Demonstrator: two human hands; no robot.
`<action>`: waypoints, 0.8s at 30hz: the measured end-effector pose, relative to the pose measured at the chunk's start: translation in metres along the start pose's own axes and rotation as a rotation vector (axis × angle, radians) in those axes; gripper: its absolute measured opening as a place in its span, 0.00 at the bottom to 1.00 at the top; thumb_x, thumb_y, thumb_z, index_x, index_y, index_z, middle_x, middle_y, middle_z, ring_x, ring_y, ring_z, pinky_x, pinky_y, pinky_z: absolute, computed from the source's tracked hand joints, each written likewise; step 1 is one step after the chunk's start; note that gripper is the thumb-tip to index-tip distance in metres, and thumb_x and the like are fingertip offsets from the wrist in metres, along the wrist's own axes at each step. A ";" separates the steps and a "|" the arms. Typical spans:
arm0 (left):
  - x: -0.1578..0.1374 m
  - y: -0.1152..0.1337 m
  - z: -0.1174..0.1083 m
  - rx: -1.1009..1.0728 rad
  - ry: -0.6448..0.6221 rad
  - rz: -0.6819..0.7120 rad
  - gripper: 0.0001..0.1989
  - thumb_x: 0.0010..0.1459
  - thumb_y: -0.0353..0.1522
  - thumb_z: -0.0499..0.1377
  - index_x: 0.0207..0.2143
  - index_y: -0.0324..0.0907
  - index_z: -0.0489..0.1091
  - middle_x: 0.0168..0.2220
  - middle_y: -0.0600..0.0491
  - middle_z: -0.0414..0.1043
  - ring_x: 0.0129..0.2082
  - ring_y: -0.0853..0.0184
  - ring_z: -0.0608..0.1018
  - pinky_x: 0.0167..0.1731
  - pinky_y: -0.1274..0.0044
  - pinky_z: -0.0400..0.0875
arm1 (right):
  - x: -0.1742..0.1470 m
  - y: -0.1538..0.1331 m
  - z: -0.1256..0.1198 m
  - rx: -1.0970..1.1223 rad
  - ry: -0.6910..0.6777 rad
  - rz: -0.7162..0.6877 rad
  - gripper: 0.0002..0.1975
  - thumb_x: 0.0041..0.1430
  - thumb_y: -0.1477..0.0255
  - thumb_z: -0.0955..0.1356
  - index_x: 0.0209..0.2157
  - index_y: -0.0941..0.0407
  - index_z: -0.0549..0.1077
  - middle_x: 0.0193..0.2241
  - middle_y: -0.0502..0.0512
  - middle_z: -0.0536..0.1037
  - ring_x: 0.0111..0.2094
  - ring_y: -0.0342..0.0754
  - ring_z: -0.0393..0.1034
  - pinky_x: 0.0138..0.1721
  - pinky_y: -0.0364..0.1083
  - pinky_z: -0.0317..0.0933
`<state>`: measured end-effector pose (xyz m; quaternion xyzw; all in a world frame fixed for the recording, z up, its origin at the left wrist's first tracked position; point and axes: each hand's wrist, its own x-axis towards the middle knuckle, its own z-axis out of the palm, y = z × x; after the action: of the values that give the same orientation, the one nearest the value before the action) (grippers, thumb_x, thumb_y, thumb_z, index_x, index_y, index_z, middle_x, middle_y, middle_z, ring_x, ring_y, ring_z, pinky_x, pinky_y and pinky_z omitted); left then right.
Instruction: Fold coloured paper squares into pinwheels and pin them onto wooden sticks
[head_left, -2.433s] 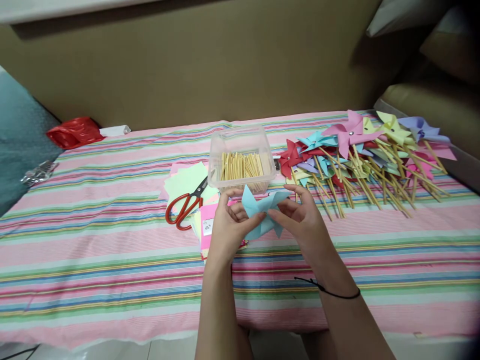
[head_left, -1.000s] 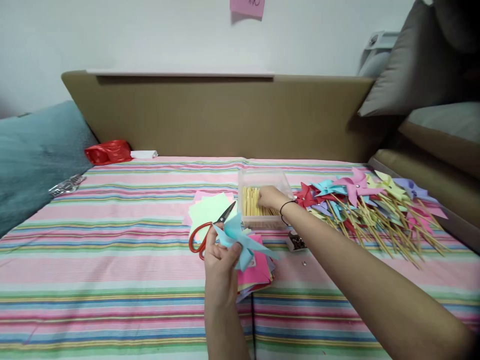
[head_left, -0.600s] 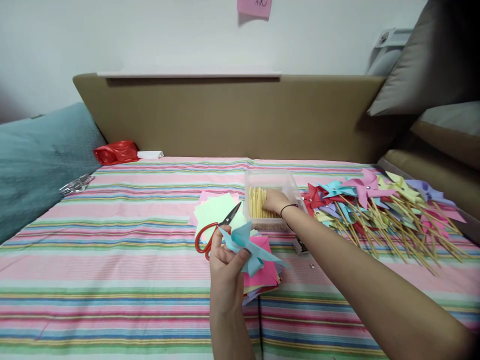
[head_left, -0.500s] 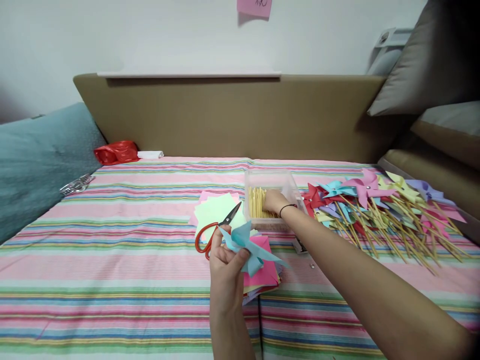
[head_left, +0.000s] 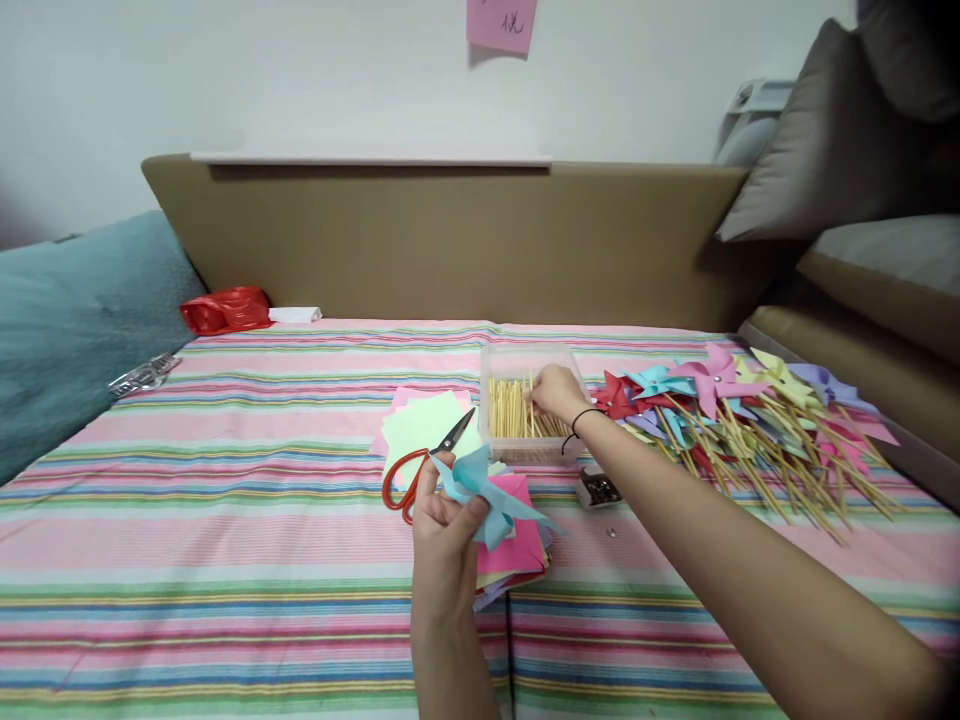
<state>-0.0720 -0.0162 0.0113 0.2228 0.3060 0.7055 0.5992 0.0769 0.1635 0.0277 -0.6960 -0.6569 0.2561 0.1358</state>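
My left hand (head_left: 444,530) pinches a light blue paper pinwheel (head_left: 491,505) with curled blades, held above a stack of coloured paper squares (head_left: 521,550) with bright pink on top. Over a clear plastic box (head_left: 517,447) of thin wooden sticks, my right hand (head_left: 556,392) is closed, fingertips on one wooden stick (head_left: 531,388) that stands a little higher than the others. Red-handled scissors (head_left: 409,478) lie open beyond my left hand, partly across pale green paper sheets (head_left: 427,425). A small box of metal fasteners (head_left: 598,490) sits below my right wrist.
Finished pinwheels on sticks (head_left: 720,385) are heaped at the right. One small loose metal piece (head_left: 611,533) lies on the striped cloth (head_left: 262,540). At the back left are a red plastic bag (head_left: 226,310) and clear-wrapped items (head_left: 144,375). Grey cushions (head_left: 795,140) lean at the right.
My right hand has risen slightly out of the sticks, lifting one stick a little. The fastener box shows more now. My left hand still holds the pinwheel; the view has shifted slightly.
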 end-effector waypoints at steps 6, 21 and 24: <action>0.001 -0.004 0.003 0.026 -0.017 -0.015 0.31 0.40 0.32 0.72 0.46 0.48 0.63 0.28 0.61 0.71 0.20 0.78 0.72 0.23 0.86 0.68 | -0.078 0.003 -0.037 0.292 0.208 -0.272 0.10 0.61 0.69 0.64 0.36 0.57 0.76 0.28 0.51 0.77 0.31 0.44 0.72 0.33 0.42 0.65; -0.004 -0.035 0.030 -0.041 -0.200 -0.091 0.41 0.40 0.30 0.72 0.56 0.51 0.59 0.22 0.63 0.66 0.20 0.78 0.69 0.22 0.87 0.64 | -0.193 0.071 0.028 1.154 0.027 -0.193 0.09 0.55 0.62 0.71 0.32 0.53 0.80 0.15 0.46 0.63 0.17 0.38 0.52 0.18 0.40 0.46; -0.007 -0.044 0.033 -0.059 -0.193 -0.102 0.40 0.40 0.27 0.72 0.55 0.50 0.61 0.21 0.63 0.66 0.19 0.79 0.68 0.21 0.88 0.63 | -0.197 0.079 0.025 1.140 0.065 -0.202 0.07 0.55 0.64 0.71 0.32 0.51 0.81 0.18 0.47 0.68 0.18 0.39 0.54 0.17 0.39 0.48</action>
<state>-0.0172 -0.0135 0.0045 0.2561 0.2369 0.6579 0.6674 0.1291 -0.0418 0.0010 -0.4544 -0.4737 0.5337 0.5332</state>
